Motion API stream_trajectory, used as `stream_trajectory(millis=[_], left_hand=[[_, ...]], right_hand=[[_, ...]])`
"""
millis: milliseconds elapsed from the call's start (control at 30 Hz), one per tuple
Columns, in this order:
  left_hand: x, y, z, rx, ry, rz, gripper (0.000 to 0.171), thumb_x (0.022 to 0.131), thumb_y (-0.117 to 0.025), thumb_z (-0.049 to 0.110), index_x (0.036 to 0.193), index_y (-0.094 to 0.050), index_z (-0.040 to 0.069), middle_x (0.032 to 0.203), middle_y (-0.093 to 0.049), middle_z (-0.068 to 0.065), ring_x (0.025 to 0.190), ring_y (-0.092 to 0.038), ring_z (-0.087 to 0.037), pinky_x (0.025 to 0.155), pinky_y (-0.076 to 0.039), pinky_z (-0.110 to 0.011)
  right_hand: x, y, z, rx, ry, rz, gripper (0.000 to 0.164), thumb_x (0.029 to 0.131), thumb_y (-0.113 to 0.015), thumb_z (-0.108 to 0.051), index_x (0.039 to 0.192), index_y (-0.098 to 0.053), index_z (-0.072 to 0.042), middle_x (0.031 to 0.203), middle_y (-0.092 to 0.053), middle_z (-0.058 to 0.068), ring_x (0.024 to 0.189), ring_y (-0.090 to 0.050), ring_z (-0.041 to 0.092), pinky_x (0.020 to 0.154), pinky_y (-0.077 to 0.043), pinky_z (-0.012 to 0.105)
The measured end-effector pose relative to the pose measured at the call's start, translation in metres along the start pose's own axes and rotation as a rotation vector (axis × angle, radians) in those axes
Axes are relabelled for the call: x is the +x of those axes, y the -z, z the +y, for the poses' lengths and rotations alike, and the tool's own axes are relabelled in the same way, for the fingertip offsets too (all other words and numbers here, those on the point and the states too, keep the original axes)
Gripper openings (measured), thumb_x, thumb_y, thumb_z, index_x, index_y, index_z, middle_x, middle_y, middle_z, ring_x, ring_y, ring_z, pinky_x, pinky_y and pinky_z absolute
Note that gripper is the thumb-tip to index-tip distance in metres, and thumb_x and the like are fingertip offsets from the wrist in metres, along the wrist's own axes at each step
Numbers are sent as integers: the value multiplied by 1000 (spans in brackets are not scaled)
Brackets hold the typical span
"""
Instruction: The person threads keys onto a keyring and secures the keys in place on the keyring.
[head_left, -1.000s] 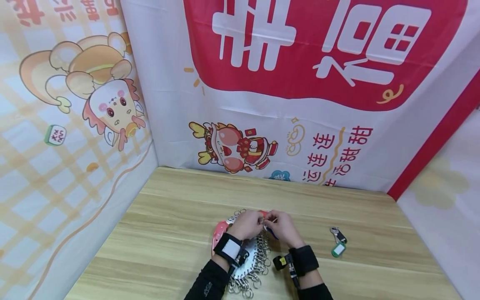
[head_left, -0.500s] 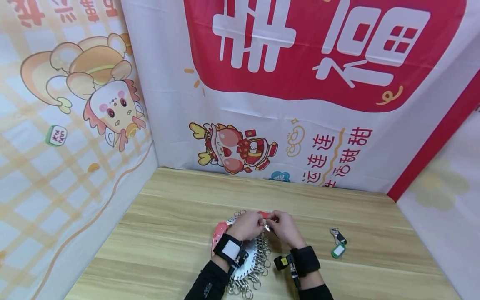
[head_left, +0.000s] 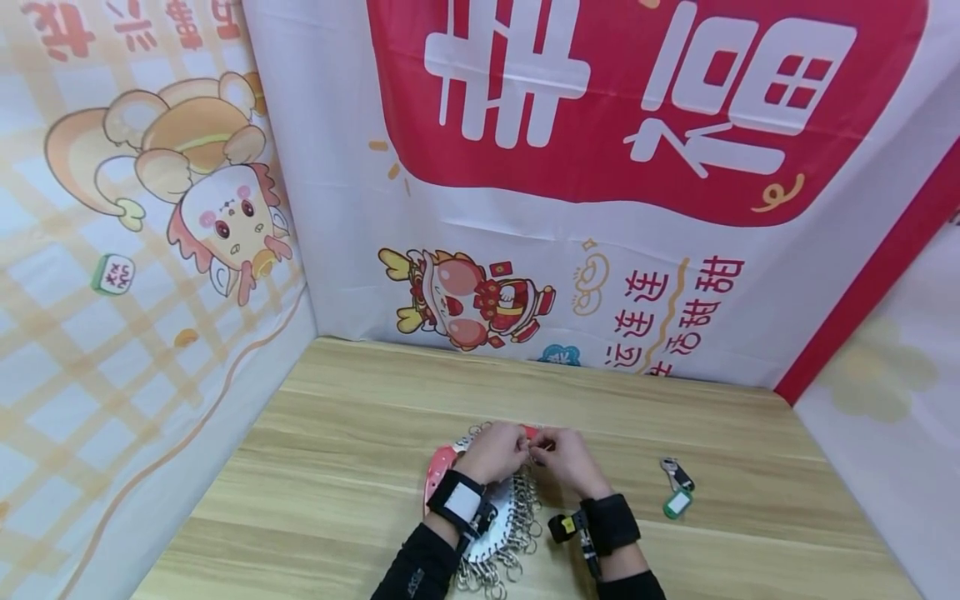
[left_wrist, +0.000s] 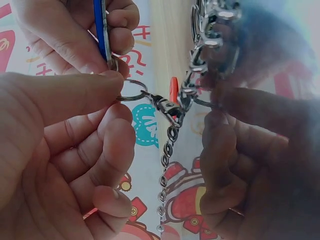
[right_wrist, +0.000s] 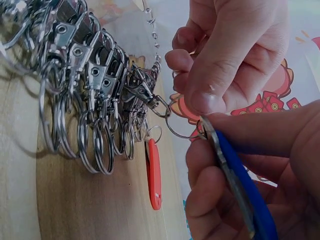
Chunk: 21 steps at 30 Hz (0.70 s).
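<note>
My left hand (head_left: pixel 495 452) pinches a split ring (left_wrist: pixel 136 90) between thumb and index finger. A metal clasp (left_wrist: pixel 165 105) joins this ring to a chain (left_wrist: pixel 163 182) along the edge of a round shiny plate (head_left: pixel 497 533). Facing it, my right hand (head_left: pixel 567 457) grips a metal key with a blue part (right_wrist: pixel 245 185), its top end right at the ring. Both hands' fingertips meet there in the right wrist view. More clasps with rings (right_wrist: pixel 95 135) hang in a row from the plate, and a red tag (right_wrist: pixel 154 175) dangles behind them. The left hand is mirrored in the plate.
On the wooden table (head_left: pixel 337 467) to the right lie keys (head_left: pixel 677 472) with a green tag (head_left: pixel 678 502). A pink piece (head_left: pixel 437 467) edges the plate's left side. Printed cloth walls (head_left: pixel 337 208) stand behind and to both sides.
My right hand has shifted slightly, and the blue part seen beside it a second ago is now hidden in the head view. The left hand stays nearly in place.
</note>
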<state>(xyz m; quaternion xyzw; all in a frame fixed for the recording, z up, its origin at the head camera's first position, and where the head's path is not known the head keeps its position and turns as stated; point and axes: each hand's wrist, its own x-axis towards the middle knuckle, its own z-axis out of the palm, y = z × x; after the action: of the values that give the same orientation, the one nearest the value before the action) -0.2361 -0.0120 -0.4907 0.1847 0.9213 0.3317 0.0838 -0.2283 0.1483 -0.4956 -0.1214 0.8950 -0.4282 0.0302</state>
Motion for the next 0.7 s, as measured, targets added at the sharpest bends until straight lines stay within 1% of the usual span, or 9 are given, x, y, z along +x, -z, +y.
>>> stream_trajectory(millis=[67, 167, 267, 400, 500, 700], left_hand=[[0, 0, 1, 3, 1, 0, 21, 89, -63, 19, 69, -57, 17, 62, -52, 4, 52, -51, -11, 48, -41, -27], [-1, 0, 1, -10, 2, -4, 20, 90, -63, 20, 70, -58, 16, 62, -53, 4, 51, -52, -12, 47, -41, -28], [-1, 0, 1, -31, 6, -11, 17, 91, -62, 21, 74, -60, 16, 63, -54, 3, 50, -53, -12, 46, -42, -28], [0, 0, 0, -52, 16, -17, 14, 92, -61, 21, 78, -59, 16, 67, -54, 3, 54, -53, -12, 48, -43, -29], [0, 0, 0, -45, 12, -16, 15, 92, -60, 21, 78, -58, 16, 68, -54, 3, 56, -52, -12, 50, -43, -28], [2, 0, 0, -3, -28, 0, 16, 91, -62, 20, 76, -58, 15, 67, -53, 4, 57, -50, -10, 53, -41, -26]], right_hand=[[0, 0, 1, -5, 7, -7, 11, 87, -62, 1, 81, -67, -6, 76, -63, 2, 65, -55, 12, 56, -46, 26], [-1, 0, 2, -3, -4, -6, 11, 88, -61, 1, 81, -66, -5, 75, -61, 3, 63, -53, 13, 55, -44, 25], [-1, 0, 2, -3, -24, 5, 11, 89, -59, 0, 81, -65, -5, 73, -59, 2, 62, -52, 13, 54, -43, 25], [-2, 0, 1, -7, -43, 14, 10, 88, -60, -1, 82, -65, -5, 73, -59, 1, 62, -52, 13, 54, -43, 25], [-1, 0, 1, -16, -30, 9, 8, 87, -62, 0, 82, -67, -5, 74, -61, 2, 63, -54, 13, 55, -45, 26], [-1, 0, 2, -40, 28, -16, 7, 86, -63, 2, 82, -67, -3, 76, -62, 3, 65, -55, 13, 55, -47, 26]])
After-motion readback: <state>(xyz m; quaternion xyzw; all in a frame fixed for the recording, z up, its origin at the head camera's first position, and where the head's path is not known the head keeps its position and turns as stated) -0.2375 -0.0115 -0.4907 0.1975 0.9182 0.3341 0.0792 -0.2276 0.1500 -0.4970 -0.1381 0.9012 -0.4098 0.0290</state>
